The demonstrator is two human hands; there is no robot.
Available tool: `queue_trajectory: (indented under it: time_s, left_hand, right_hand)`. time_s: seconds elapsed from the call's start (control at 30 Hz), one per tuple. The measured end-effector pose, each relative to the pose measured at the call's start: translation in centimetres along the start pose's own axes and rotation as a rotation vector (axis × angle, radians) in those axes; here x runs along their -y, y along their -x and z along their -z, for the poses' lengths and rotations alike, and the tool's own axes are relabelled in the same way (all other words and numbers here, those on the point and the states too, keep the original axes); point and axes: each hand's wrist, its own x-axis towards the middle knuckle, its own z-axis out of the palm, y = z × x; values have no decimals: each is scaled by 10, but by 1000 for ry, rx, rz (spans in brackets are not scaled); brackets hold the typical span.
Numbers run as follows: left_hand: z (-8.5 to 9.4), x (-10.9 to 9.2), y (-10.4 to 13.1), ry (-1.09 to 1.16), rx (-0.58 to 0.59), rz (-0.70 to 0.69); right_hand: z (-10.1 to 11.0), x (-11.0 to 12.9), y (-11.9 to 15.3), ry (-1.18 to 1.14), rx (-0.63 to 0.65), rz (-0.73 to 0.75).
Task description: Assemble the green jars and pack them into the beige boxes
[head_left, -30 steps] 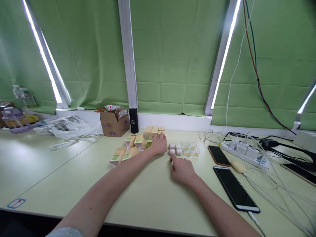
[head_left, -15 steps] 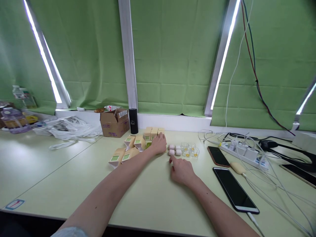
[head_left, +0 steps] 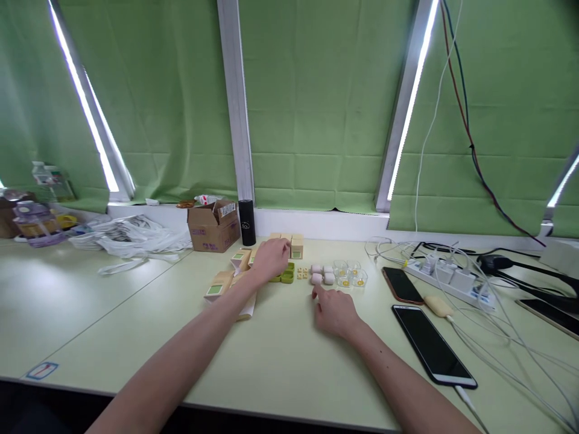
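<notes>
My left hand (head_left: 272, 258) is over the green containers (head_left: 286, 275), its fingers bent toward the small beige boxes (head_left: 297, 247) behind; whether it holds anything is hidden. Larger beige boxes with green labels (head_left: 219, 286) lie beneath and left of that wrist. Farther right, my right hand (head_left: 335, 311) rests on the table with its index finger extended toward the pale pink cylinders (head_left: 316, 279) and nothing visibly held. Tiny yellow pieces (head_left: 303, 273) sit between the green containers and the cylinders. Clear cups with yellow centres (head_left: 359, 278) stand right of the cylinders.
A cardboard box (head_left: 213, 228) and black cylinder (head_left: 246, 223) stand at the back. White straps (head_left: 131, 236) are piled left. On the right lie a white-framed phone (head_left: 433, 343), another phone (head_left: 402, 285), a beige case (head_left: 438, 306), a power strip (head_left: 452, 282) and loose cables.
My left hand has moved left, from beside the tiny yellow pieces to over the green containers, uncovering those pieces. My right hand remains beside the pink cylinders. The view has shifted slightly.
</notes>
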Motion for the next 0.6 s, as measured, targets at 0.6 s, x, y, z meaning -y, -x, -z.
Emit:
queue_trajectory:
  time_s: [0.6]
  left_hand:
    - [-23, -6, 62, -310, 278, -158]
  right_hand:
    - [-1, 8, 0, -5, 10, -11]
